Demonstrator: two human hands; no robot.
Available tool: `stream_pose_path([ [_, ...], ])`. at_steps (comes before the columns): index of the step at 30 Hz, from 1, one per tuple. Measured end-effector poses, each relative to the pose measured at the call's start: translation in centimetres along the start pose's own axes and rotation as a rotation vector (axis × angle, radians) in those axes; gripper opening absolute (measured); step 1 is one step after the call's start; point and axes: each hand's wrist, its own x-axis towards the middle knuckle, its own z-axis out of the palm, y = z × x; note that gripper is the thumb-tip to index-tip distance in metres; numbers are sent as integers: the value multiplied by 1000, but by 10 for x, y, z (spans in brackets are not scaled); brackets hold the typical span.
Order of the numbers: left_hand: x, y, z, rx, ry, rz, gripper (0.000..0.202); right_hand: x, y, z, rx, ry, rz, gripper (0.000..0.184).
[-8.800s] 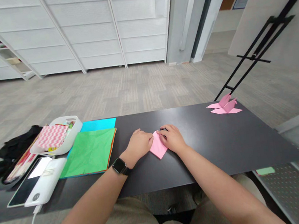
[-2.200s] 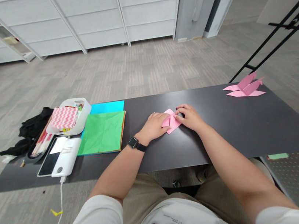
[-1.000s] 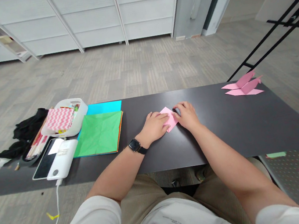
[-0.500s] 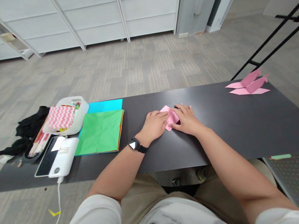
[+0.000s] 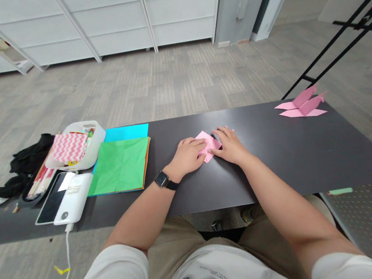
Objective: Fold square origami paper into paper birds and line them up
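A small pink folded paper (image 5: pixel 209 144) lies on the dark table in front of me, roughly diamond-shaped. My left hand (image 5: pixel 191 153) rests flat over its left side, fingers stretched across it and hiding that part. To the right, my right hand (image 5: pixel 229 145) has its fingers spread on the table and its thumb at the paper's right corner. Whether the right fingers pinch any of that edge is hard to see. Two pink folded paper birds (image 5: pixel 302 105) stand at the table's far right.
Left of my hands lies green paper (image 5: pixel 120 165) stacked over orange and blue sheets (image 5: pixel 127 132). Beyond it are a white basket (image 5: pixel 98 145), a black cloth (image 5: pixel 32 154), a phone (image 5: pixel 52 207) and a white power bank (image 5: pixel 73 201) with a cable. The table's front edge (image 5: pixel 216 208) is near my lap.
The right corner of the pink paper, lifted under my right fingers before, now lies flatter. My right hand has drawn off the paper slightly. The whole view has shifted a little.
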Motion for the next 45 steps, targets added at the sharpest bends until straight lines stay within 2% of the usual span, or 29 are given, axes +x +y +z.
stream_pose_path([
  [6, 0, 4, -7, 25, -58, 23, 54, 13, 8, 5, 7, 141, 103, 71],
  [12, 0, 3, -10, 35, -90, 32, 56, 20, 4, 13, 23, 301, 211, 58],
  [18, 0, 0, -5, 37, -73, 21, 59, 14, -5, 4, 97, 383, 149, 44],
  [20, 0, 0, -4, 32, -48, 18, 62, 9, -9, -2, 116, 369, 86, 32],
  [23, 0, 1, -3, 12, -10, 11, 69, 2, -17, -7, 79, 280, 8, 15],
  [27, 2, -1, -1, -21, 5, 12, 79, -2, -21, -8, 63, 181, -32, 18],
  [31, 3, -8, -5, -67, -2, 51, 85, 2, -14, -8, 56, 108, -42, 25],
  [34, 3, -17, -10, -86, 23, 89, 76, 4, -6, -10, 41, 84, -33, 27],
  [38, 1, -26, -15, -23, 49, 23, 58, 6, 0, -12, 47, 93, 2, 29],
  [45, 3, -23, -17, 3, 70, -38, 36, 7, 3, -8, 61, 112, 20, 30],
])
